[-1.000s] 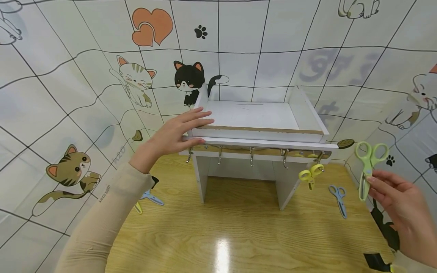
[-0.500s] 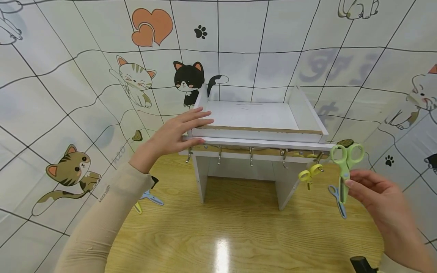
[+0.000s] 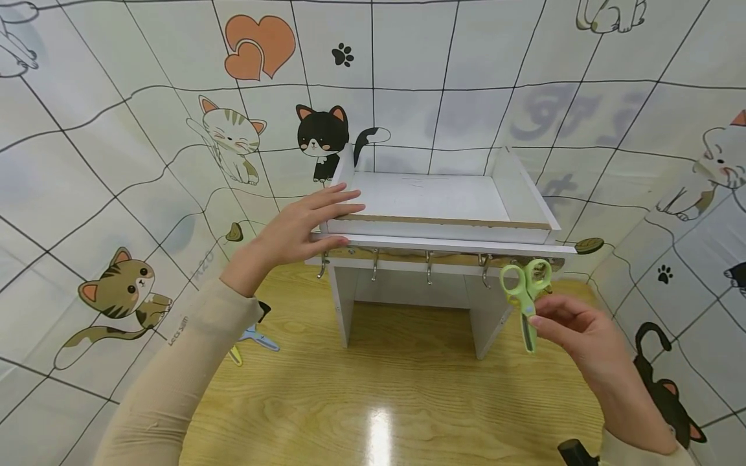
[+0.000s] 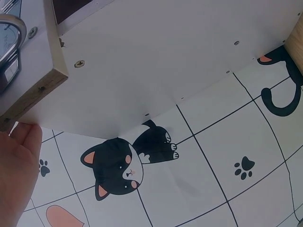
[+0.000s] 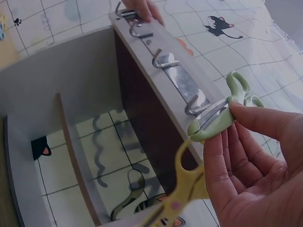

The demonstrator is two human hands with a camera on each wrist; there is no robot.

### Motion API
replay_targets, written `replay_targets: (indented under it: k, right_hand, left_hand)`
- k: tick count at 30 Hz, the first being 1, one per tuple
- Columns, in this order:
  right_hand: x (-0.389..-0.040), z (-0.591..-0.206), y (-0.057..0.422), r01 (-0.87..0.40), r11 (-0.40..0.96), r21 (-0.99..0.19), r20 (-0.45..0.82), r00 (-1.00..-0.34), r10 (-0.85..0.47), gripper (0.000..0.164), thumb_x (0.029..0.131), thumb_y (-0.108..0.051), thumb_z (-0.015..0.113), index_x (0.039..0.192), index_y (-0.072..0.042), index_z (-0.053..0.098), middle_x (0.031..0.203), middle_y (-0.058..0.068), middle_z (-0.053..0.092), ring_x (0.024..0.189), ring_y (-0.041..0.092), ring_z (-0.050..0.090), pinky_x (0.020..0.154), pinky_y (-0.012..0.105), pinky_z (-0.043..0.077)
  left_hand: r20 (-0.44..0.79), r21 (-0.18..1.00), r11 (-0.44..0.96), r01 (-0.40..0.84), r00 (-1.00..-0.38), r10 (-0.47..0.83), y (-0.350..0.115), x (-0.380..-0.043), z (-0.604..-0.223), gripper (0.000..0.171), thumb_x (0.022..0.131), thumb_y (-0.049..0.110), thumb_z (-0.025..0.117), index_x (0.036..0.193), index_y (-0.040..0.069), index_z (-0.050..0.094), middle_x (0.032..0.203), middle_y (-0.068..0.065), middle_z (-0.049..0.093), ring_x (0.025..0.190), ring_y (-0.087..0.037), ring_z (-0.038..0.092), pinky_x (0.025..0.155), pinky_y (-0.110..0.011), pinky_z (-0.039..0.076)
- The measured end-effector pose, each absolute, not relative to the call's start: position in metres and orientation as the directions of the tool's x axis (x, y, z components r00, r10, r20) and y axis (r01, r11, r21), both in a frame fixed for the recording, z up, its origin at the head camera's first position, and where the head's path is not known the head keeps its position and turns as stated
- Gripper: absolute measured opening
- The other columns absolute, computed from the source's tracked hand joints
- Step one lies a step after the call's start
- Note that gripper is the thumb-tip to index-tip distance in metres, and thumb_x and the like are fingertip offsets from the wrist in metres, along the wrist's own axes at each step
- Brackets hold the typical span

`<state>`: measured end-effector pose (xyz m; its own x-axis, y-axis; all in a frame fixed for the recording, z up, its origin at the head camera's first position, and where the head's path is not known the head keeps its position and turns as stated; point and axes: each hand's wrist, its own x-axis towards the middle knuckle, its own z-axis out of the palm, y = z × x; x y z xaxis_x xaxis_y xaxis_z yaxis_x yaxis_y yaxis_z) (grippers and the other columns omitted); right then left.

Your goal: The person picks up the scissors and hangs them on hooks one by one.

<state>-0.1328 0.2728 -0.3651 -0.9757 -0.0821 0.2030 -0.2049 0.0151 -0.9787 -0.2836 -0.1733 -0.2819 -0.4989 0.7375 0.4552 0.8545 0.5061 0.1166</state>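
Note:
In the head view, my left hand (image 3: 291,226) rests on the left front corner of a white shelf unit (image 3: 437,243), fingers extended over the low rim and thumb along the front edge. My right hand (image 3: 588,346) pinches light green scissors (image 3: 529,304) by the blades between thumb and fingers, handle loops up. The loops overlap the rightmost hook of the metal hook rail. In the right wrist view, yellow scissors (image 5: 189,184) hang just below the green ones, beside the metal hooks (image 5: 164,60). From the head, the green scissors mostly hide the yellow pair.
The unit stands on a wood-grain table (image 3: 408,401) against a white cat-print sheet (image 3: 431,58). Blue scissors (image 3: 262,338) and a yellow tip (image 3: 236,356) lie at left, partly behind the left forearm. A black object (image 3: 576,453) sits at the right wrist.
My right hand has carried the green scissors leftward from the far right to the rightmost hook. It now covers the blue scissors on the table's right. My left hand stays put.

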Motion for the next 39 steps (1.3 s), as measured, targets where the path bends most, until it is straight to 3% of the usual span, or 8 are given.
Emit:
replay_targets:
  k: [16,24,31,39]
  right_hand:
    - [-0.143,-0.374,0.24,-0.242,0.086,-0.967,0.225,-0.959,-0.171,0.018,0.091,0.007,0.065,0.102,-0.007,0.071,0.096,-0.012,0.071,0.082,0.005,0.068,0.073,0.018,0.057]
    - [-0.148,-0.389,0.233,-0.258,0.066,-0.964,0.246,-0.957,-0.151,0.022,0.09,0.009,0.065,0.097,-0.01,0.072,0.09,-0.013,0.071,0.078,0.003,0.068,0.07,0.017,0.057]
    - [-0.146,-0.405,0.227,-0.172,0.144,-0.974,0.158,-0.982,-0.108,0.014,0.091,0.002,0.068,0.097,-0.01,0.072,0.088,-0.015,0.07,0.079,0.003,0.067,0.071,0.017,0.055]
    - [-0.151,-0.409,0.223,-0.148,0.208,-0.967,0.142,-0.989,-0.04,0.012,0.091,0.0,0.069,0.098,-0.01,0.07,0.088,-0.018,0.068,0.081,0.0,0.065,0.071,0.016,0.055]
  left_hand:
    - [0.469,0.137,0.495,0.858,-0.496,0.731,-0.173,-0.283,-0.279,0.059,0.099,0.054,0.054,0.148,0.021,0.05,0.16,-0.001,0.041,0.153,-0.026,0.028,0.122,-0.052,0.028]
    - [0.47,0.122,0.502,0.856,-0.495,0.731,-0.173,-0.283,-0.279,0.058,0.098,0.051,0.057,0.148,0.022,0.05,0.159,0.0,0.041,0.153,-0.025,0.029,0.122,-0.052,0.028]
    - [0.464,0.12,0.504,0.855,-0.497,0.733,-0.174,-0.279,-0.283,0.057,0.095,0.039,0.066,0.147,0.023,0.05,0.158,-0.001,0.043,0.152,-0.025,0.029,0.121,-0.052,0.03]
    - [0.48,0.124,0.493,0.861,-0.487,0.729,-0.173,-0.283,-0.285,0.056,0.096,0.043,0.064,0.147,0.023,0.05,0.159,0.0,0.042,0.152,-0.025,0.029,0.122,-0.052,0.029]
